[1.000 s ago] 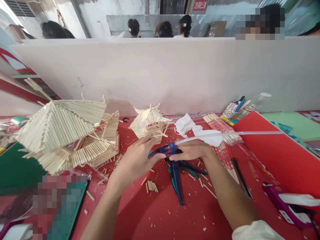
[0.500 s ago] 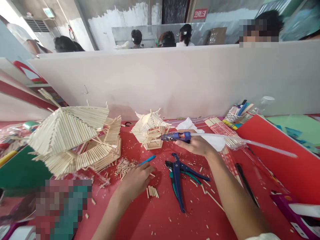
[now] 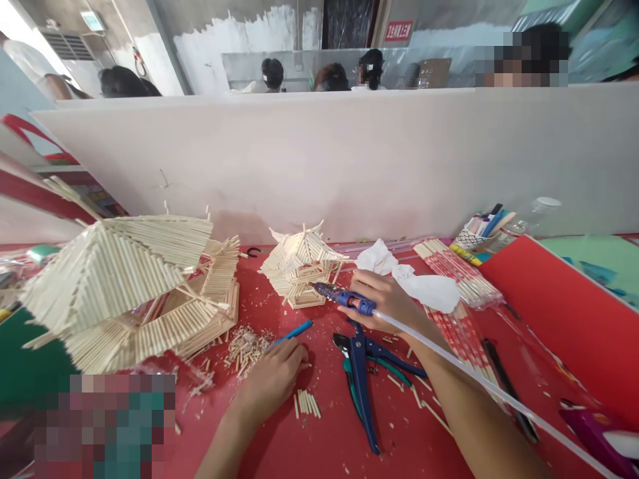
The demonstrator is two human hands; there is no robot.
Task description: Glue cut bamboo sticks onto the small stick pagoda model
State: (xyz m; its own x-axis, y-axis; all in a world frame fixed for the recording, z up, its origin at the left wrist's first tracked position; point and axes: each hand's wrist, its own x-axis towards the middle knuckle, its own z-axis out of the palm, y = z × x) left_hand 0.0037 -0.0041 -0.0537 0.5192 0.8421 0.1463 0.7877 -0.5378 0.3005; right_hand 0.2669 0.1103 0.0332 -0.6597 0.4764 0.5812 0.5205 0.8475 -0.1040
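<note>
My right hand (image 3: 387, 296) is wrapped round a blue hot glue gun (image 3: 357, 301), with a long clear glue stick (image 3: 479, 379) trailing from its back. The nozzle points left, at the lower part of a small wooden-stick pavilion (image 3: 299, 256); whether it touches cannot be told. Closer to me, my left hand (image 3: 279, 372) is low over the red table, its fingers curled and pinching a short wooden stick (image 3: 307, 364) that is mostly hidden. A blue pen (image 3: 298, 328) lies just beyond that hand. Several short cut sticks (image 3: 307, 404) lie to its right.
A larger stick pavilion (image 3: 134, 279) stands at left. Blue-handled cutters (image 3: 363, 386) lie near my right forearm. Behind are crumpled tissue (image 3: 429, 289), red-wrapped stick packs (image 3: 449, 263) and a pen cup (image 3: 469, 237). A pile of stick offcuts (image 3: 245, 349) is left of centre. A white partition (image 3: 319, 159) closes the back.
My right hand has turned the glue gun so its back end drops toward me and the glue stick swings down. The left hand stays nearly in place. The view has shifted slightly.
</note>
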